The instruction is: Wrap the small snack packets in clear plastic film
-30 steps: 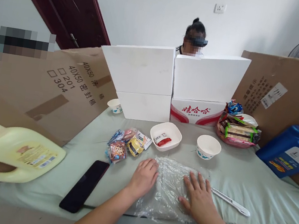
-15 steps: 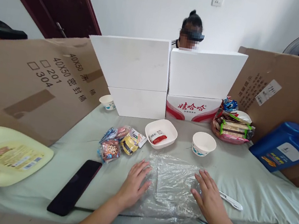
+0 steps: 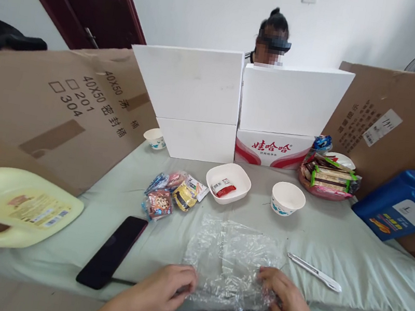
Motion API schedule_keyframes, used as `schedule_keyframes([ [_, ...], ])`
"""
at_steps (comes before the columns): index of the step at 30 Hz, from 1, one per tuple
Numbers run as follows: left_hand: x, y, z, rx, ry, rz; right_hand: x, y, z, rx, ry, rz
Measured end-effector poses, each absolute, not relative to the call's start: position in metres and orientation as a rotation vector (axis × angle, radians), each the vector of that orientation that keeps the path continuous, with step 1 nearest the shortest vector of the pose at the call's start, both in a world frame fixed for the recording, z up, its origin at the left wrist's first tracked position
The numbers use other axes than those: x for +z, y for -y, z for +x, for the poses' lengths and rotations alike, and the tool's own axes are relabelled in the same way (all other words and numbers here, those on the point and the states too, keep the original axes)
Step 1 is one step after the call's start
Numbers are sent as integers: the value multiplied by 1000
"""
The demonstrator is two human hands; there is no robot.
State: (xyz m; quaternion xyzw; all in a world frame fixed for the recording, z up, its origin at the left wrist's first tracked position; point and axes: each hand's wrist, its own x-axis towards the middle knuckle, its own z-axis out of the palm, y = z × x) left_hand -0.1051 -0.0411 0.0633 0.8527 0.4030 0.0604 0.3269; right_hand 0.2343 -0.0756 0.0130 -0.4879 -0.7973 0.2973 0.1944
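Head view shows both hands at the near edge of a clear plastic bag (image 3: 231, 264) lying flat on the green sheet (image 3: 353, 252). The left hand (image 3: 162, 293) pinches its near left corner, fingers curled; the right hand (image 3: 283, 299) grips the near right corner. A white knife (image 3: 315, 271) lies just right, a black phone (image 3: 112, 251) left, snack packets (image 3: 173, 197) beyond.

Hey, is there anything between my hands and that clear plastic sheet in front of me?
Nothing visible. Both the left hand and right hand already grip the near edge of the clear plastic sheet; the white tool lies apart, to its right.
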Motion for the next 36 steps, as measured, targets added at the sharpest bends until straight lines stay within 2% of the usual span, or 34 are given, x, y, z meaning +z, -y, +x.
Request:
schedule_keyframes([
  [6,64,28,-100,96,-1122,1986,14,80,241,923,2053,-1372],
  [11,52,-4,-93,294,-1175,1736,1,70,227,936,1643,-1460],
  [15,32,-33,-86,532,-1497,1643,-11,60,220,840,1517,-1611],
  [20,15,-45,-76,533,-1846,1790,-11,57,223,771,1565,-1717],
  [24,14,-40,-72,502,-1926,1867,-8,56,223,599,1598,-1778],
  [31,16,-38,-74,404,-2016,2052,-29,50,223,107,1874,-1782],
  [34,20,-33,-68,520,-2131,2223,-32,48,221,-7,1954,-1820],
  [36,22,-27,-57,638,-2042,2381,-31,48,218,-38,1985,-1838],
])
